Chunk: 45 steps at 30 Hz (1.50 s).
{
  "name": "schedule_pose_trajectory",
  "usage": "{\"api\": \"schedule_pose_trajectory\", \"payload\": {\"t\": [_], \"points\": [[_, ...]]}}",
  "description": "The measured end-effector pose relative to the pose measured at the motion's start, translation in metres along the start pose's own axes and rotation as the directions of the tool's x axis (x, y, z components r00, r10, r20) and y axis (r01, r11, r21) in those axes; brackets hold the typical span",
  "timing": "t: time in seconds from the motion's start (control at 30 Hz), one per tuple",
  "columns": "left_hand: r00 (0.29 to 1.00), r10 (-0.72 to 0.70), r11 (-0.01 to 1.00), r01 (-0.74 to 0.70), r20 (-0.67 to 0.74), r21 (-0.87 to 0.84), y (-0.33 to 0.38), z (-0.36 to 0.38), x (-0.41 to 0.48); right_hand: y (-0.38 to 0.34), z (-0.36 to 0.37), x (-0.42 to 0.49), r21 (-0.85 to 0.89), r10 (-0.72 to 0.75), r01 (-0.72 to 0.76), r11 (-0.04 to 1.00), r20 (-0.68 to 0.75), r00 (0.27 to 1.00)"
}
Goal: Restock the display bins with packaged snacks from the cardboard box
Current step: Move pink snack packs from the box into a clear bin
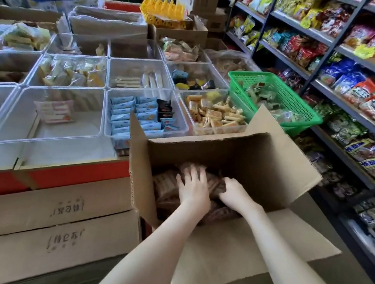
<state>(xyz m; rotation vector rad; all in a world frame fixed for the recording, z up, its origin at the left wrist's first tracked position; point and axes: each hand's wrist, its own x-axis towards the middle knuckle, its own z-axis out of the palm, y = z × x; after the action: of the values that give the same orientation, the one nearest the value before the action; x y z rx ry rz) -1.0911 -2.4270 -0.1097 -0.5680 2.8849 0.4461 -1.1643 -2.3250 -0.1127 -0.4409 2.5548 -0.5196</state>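
Note:
An open cardboard box [246, 159] stands in front of me with its flaps spread. Brown packaged snacks [168, 187] fill its bottom. Both my hands reach inside. My left hand [193, 189] lies on top of the packets with its fingers spread. My right hand [234, 194] curls its fingers round the right end of the same bundle of packets. Clear plastic display bins [47, 119] sit in rows on the red counter beyond the box; the near left ones hold very little.
A green basket [282, 92] of wrapped snacks sits on the bins just behind the box. Two closed cartons [49, 226] lie at my lower left. Snack shelves [362, 89] line the right side, leaving a narrow aisle. A yellow basket [162, 10] stands at the back.

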Motion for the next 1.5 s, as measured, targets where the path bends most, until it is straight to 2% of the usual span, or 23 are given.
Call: {"api": "schedule_pose_trajectory", "payload": {"t": [0.13,0.2,0.27,0.37,0.4,0.5,0.6,0.67,0.77,0.87,0.93,1.13,1.2,1.27,1.3,1.33,1.4,1.43,1.5], "points": [[0.989,-0.056,0.998,0.056,0.134,0.004,0.005,0.03,0.043,0.017,0.01,0.053,0.045,0.036,-0.038,0.998,0.05,0.998],[0.985,-0.075,0.997,0.077,0.154,-0.009,-0.001,0.045,0.067,0.023,0.013,0.084,0.067,0.073,-0.078,0.995,0.084,0.994],[0.982,-0.093,0.993,0.103,0.167,-0.05,-0.01,0.059,0.088,0.029,0.019,0.113,0.092,0.083,-0.091,0.992,0.09,0.992],[0.97,-0.132,0.978,0.162,0.207,-0.135,-0.023,0.077,0.108,0.033,0.032,0.139,0.095,0.023,-0.035,0.995,0.132,0.991],[0.966,-0.143,0.969,0.181,0.214,-0.17,-0.026,0.082,0.112,0.031,0.037,0.145,0.161,0.036,-0.059,0.985,0.141,0.989],[0.965,-0.142,0.952,0.194,0.219,-0.238,-0.032,0.094,0.12,0.027,0.049,0.168,0.429,0.137,-0.163,0.889,0.092,0.986],[0.971,-0.128,0.962,0.171,0.202,-0.213,-0.035,0.101,0.121,0.023,0.053,0.183,0.634,0.303,-0.273,0.723,0.064,0.951],[0.975,-0.122,0.968,0.159,0.188,-0.196,-0.036,0.102,0.119,0.019,0.053,0.184,0.69,0.343,-0.288,0.664,0.062,0.937],[0.977,-0.118,0.963,0.157,0.18,-0.22,-0.034,0.102,0.116,0.019,0.062,0.189,0.706,0.339,-0.313,0.635,0.109,0.934],[0.975,-0.121,0.956,0.164,0.185,-0.243,-0.029,0.102,0.11,0.02,0.068,0.19,0.798,0.329,-0.332,0.502,0.179,0.927],[0.978,-0.12,0.951,0.163,0.172,-0.264,-0.025,0.103,0.102,0.02,0.063,0.178,0.825,0.307,-0.32,0.465,0.189,0.933],[0.985,-0.104,0.924,0.147,0.139,-0.352,-0.002,0.089,0.071,0.029,0.043,0.134,0.895,0.219,-0.163,0.416,0.075,0.973],[0.985,-0.067,0.957,0.109,0.16,-0.27,0.005,0.081,0.063,0.03,0.031,0.117,0.898,0.177,-0.103,0.427,0.029,0.984],[0.975,-0.043,0.99,0.071,0.218,-0.124,0.012,0.068,0.054,0.03,0.018,0.1,0.874,0.112,0.003,0.486,-0.066,0.991],[0.975,-0.052,0.991,0.077,0.217,-0.108,0.015,0.06,0.049,0.03,0.012,0.091,0.855,0.065,0.074,0.513,-0.125,0.99],[0.981,-0.069,0.985,0.095,0.182,-0.141,0.017,0.051,0.043,0.029,0.005,0.081,0.831,0.014,0.147,0.537,-0.183,0.983],[0.992,-0.127,0.952,0.126,0.014,-0.278,0.019,0.03,0.03,0.026,-0.012,0.061,0.768,-0.102,0.28,0.576,-0.273,0.957],[0.983,-0.166,0.926,0.126,-0.082,-0.355,0.018,0.017,0.024,0.025,-0.022,0.051,0.75,-0.154,0.334,0.571,-0.302,0.941],[0.948,-0.255,0.856,0.131,-0.188,-0.5,0.01,-0.011,0.015,0.019,-0.044,0.033,0.758,-0.228,0.408,0.509,-0.339,0.913]]}}
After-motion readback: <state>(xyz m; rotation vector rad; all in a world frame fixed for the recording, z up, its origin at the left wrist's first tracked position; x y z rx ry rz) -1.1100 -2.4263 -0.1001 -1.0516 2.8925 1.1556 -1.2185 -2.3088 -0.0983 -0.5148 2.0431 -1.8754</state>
